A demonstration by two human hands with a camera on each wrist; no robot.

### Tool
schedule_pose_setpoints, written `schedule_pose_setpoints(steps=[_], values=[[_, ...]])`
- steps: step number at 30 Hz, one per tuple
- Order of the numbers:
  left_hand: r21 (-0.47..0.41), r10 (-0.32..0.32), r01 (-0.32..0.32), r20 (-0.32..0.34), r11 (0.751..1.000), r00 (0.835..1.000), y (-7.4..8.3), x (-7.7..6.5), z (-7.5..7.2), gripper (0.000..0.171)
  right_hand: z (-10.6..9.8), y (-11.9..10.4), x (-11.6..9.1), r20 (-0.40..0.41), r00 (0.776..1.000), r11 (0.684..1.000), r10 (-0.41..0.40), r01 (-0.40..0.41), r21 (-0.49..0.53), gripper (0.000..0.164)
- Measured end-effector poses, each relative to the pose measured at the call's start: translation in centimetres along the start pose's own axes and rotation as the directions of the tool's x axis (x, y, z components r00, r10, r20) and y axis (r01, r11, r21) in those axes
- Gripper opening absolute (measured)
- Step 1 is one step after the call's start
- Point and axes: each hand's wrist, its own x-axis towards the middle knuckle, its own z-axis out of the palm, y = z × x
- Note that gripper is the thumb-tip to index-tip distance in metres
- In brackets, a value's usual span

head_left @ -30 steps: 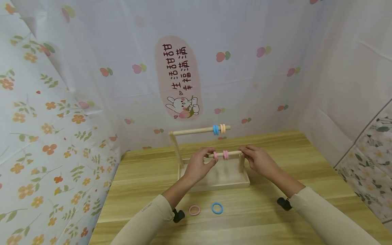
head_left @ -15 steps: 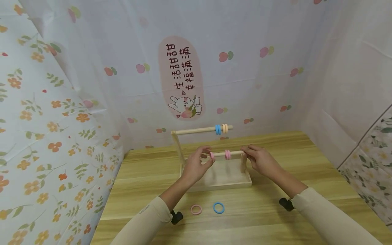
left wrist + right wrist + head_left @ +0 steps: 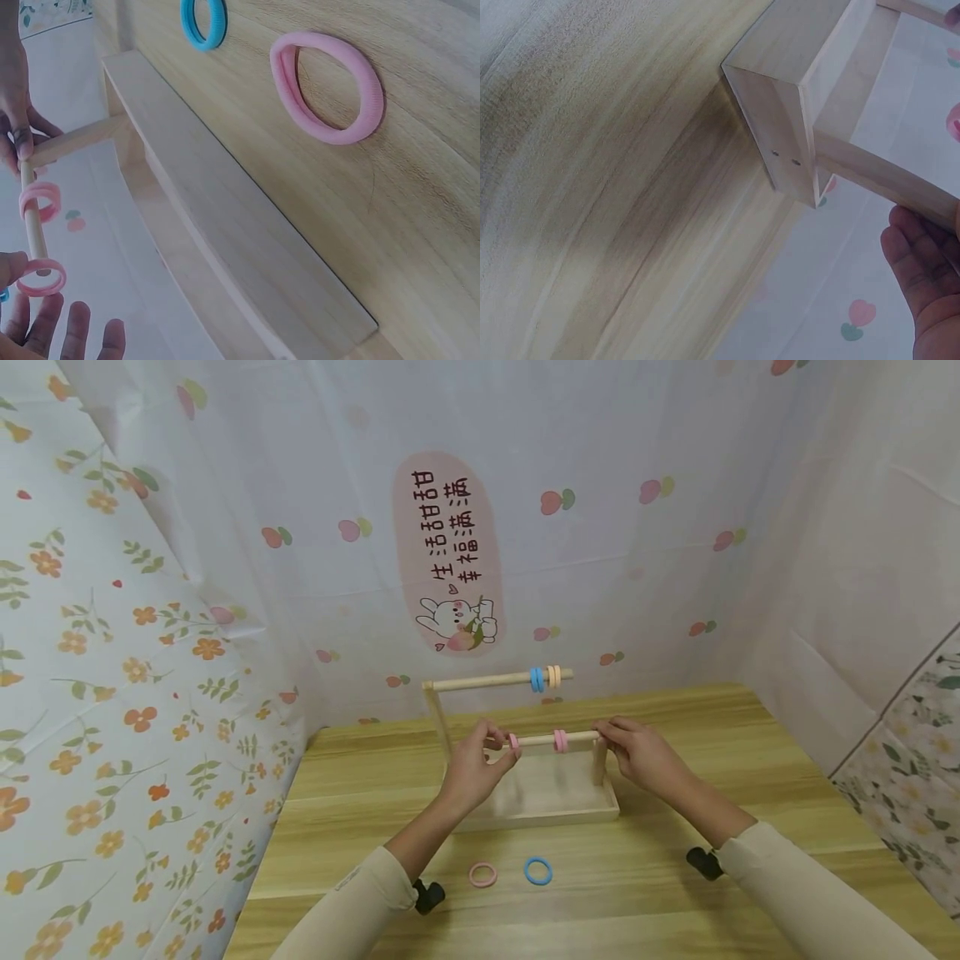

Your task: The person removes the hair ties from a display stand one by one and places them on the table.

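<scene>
My left hand (image 3: pixel 471 770) pinches a pink hair tie (image 3: pixel 41 277) between thumb and fingers at the free left end of the lower wooden rod (image 3: pixel 536 741). In the left wrist view the tie encircles the rod's tip, and the other fingers are spread. Farther right on that rod sits more pink hair-tie banding (image 3: pixel 560 742). My right hand (image 3: pixel 636 752) grips the rod's right end, where it meets a short post (image 3: pixel 79 141) of the wooden rack. The right wrist view shows its fingers against this post (image 3: pixel 889 178).
The rack's tray base (image 3: pixel 540 817) stands on the wooden table (image 3: pixel 360 785). Its taller rod (image 3: pixel 480 682) carries blue bands (image 3: pixel 537 680) and peach bands (image 3: pixel 554 677). A loose pink hair tie (image 3: pixel 483 875) and a blue one (image 3: pixel 537 871) lie in front. Patterned cloth (image 3: pixel 600 568) hangs behind.
My left hand has slid the pink hair tie leftward along the lower rod to its free end, away from the other pink banding. The right hand has kept its grip on the rack.
</scene>
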Motion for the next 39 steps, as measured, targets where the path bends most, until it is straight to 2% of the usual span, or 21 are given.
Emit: schedule_pose_setpoints(steps=[4,17,25,33,39], values=[[-0.003,0.0,0.0,0.009,1.0,1.0,0.0,-0.3,-0.4,0.021,0.2,-0.1,0.1,-0.016,1.0,1.0,-0.013,0.013,0.004,0.029],[0.067,0.017,-0.017,-0.002,0.998,1.0,-0.4,-0.8,-1.1,0.012,0.0,-0.2,0.4,-0.017,0.999,0.999,-0.031,0.031,0.018,0.03],[-0.008,0.01,-0.01,0.008,1.0,1.0,-0.1,-1.3,-1.4,0.011,-0.2,0.1,0.2,-0.024,0.999,0.999,-0.042,0.043,0.013,0.032],[0.003,-0.009,0.009,0.015,1.0,1.0,-0.1,-1.9,-1.7,0.01,-0.3,0.2,-0.1,-0.022,0.999,0.999,-0.035,0.036,0.021,0.032],[0.021,0.003,-0.004,0.023,1.0,1.0,-0.1,-2.3,-1.9,0.009,-0.1,0.3,-0.1,-0.018,0.999,0.999,-0.043,0.043,0.014,0.032]])
